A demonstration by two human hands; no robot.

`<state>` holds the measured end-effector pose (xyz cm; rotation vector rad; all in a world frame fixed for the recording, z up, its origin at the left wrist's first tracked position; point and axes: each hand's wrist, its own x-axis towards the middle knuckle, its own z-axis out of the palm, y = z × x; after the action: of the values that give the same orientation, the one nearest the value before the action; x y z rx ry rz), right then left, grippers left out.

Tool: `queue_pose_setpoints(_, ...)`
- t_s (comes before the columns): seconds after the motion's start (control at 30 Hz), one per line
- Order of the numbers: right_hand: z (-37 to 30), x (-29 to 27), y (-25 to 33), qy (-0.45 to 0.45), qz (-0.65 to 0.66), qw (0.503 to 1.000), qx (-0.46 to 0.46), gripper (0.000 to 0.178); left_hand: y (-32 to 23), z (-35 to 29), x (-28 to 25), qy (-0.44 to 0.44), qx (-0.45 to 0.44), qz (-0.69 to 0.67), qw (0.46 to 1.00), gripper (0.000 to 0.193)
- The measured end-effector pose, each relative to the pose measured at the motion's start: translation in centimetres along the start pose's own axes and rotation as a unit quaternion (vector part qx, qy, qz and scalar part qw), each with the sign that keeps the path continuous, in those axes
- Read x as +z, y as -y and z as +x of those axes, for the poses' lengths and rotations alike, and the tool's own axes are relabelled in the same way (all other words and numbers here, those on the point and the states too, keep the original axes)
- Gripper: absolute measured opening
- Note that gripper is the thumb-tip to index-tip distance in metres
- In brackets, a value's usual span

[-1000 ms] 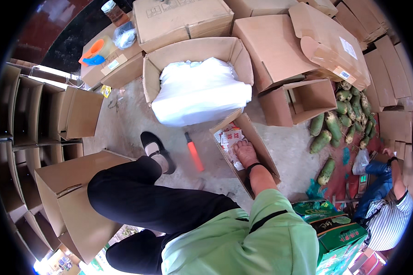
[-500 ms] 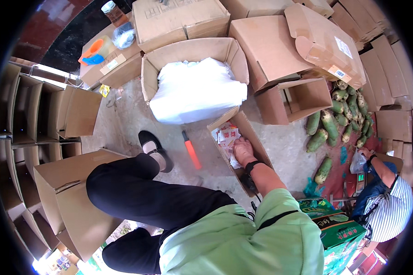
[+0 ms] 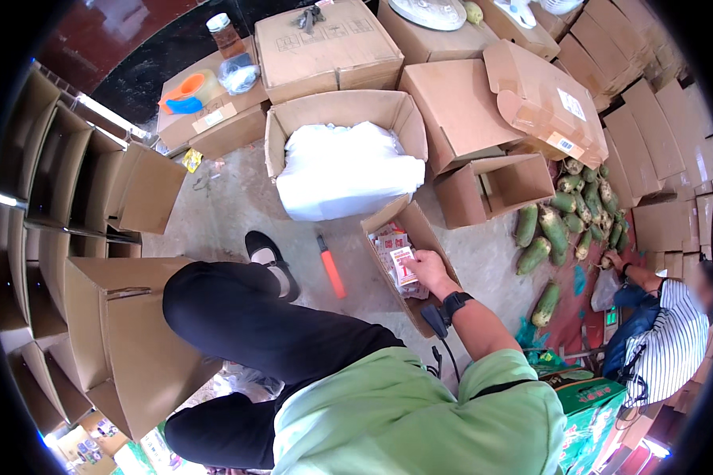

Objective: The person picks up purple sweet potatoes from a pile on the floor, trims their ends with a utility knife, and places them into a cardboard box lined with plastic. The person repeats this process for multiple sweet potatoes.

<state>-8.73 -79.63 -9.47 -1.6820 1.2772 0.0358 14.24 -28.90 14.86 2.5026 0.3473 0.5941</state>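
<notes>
My right hand [image 3: 429,271], a dark band on its wrist, is closed with thumb and fingers on a small white card with red print [image 3: 405,263]. It is held over a narrow open cardboard box [image 3: 432,236] on the floor. More red-and-white printed pieces [image 3: 389,241] lie loosely in that box; whether they are cards or flat packets I cannot tell. A dark device [image 3: 434,320] with a cable sits below the wrist. My left hand is out of view.
A long orange tool with a dark end [image 3: 332,271] lies on the floor. A carton [image 3: 279,131] holds white plastic. At right are several green melon-like vegetables [image 3: 554,235] and a person in a striped shirt [image 3: 669,334] holding a plastic bag. A tape dispenser [image 3: 187,101] sits on a carton.
My right hand has come up from among the printed pieces, and a white card now shows in its fingers. The whole view has shifted slightly downward.
</notes>
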Motion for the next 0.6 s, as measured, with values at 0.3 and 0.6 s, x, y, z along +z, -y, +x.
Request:
queue_pose_setpoints(0.3, -3.7, -2.8, 11.3, 0.003, 0.257, 0.958, -0.124, 0.015, -1.6, 0.5, -5.3, -0.166, -0.04, -0.097, 0.981, 0.028)
queue_pose_setpoints(0.6, -14.6, 0.8, 28.0, 0.248, 0.242, 0.89, -0.297, 0.013, -15.4, -2.2, -0.2, 0.334, 0.123, -0.378, 0.855, 0.032)
